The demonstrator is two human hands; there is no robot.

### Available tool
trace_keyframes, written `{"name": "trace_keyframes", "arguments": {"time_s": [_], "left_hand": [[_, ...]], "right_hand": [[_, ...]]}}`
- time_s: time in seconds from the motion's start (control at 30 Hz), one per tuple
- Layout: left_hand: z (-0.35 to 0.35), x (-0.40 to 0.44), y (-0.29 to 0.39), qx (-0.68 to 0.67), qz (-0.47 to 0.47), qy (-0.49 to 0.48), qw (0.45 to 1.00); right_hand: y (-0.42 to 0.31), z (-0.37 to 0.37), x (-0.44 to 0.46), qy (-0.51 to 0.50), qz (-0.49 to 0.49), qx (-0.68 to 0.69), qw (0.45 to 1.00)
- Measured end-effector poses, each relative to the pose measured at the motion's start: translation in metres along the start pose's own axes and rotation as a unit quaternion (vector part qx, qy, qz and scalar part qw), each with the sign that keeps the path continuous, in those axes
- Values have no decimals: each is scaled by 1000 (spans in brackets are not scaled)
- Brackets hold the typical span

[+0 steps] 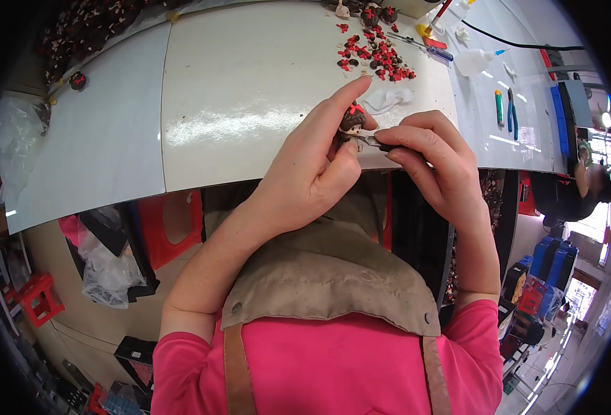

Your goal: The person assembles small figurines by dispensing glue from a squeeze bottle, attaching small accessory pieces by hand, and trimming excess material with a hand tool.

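Note:
My left hand (316, 162) is closed around a small doll figure (352, 119) with dark brown hair, a red bow and a pale face, above the table's front edge. My right hand (437, 155) pinches a thin tool (369, 140) with a dark handle and a metal blade. The blade's tip is at the figure, below its face; whether it touches is too small to tell. Just beyond the hands lies a crumpled white cloth (387, 101). Farther back is a pile of small red and brown bow pieces (381, 59).
On the table (229, 83) a blue-handled screwdriver (438, 52), a white bottle (475, 62), a green tube (499, 108) and blue pliers (512, 114) lie to the right. A small dark figure (78, 81) is at the left. Another person (571, 190) is at the far right.

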State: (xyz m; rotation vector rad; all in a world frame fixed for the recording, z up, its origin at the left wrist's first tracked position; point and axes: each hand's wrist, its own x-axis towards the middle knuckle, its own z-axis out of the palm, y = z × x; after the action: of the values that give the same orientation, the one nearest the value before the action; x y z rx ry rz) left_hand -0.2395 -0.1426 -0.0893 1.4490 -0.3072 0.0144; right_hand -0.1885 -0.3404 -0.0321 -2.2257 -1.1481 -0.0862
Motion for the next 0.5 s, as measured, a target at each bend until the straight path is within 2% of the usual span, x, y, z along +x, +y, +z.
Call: {"name": "trace_keyframes", "arguments": {"time_s": [0.33, 0.43, 0.5], "left_hand": [[1, 0, 2, -25, -12, 2, 1000], [0, -1, 5, -21, -26, -2, 999], [1, 0, 4, -24, -25, 0, 999]], "right_hand": [[11, 12, -15, 86, -1, 75, 993], [16, 4, -19, 109, 27, 76, 991], [25, -2, -21, 155, 86, 77, 981]]}}
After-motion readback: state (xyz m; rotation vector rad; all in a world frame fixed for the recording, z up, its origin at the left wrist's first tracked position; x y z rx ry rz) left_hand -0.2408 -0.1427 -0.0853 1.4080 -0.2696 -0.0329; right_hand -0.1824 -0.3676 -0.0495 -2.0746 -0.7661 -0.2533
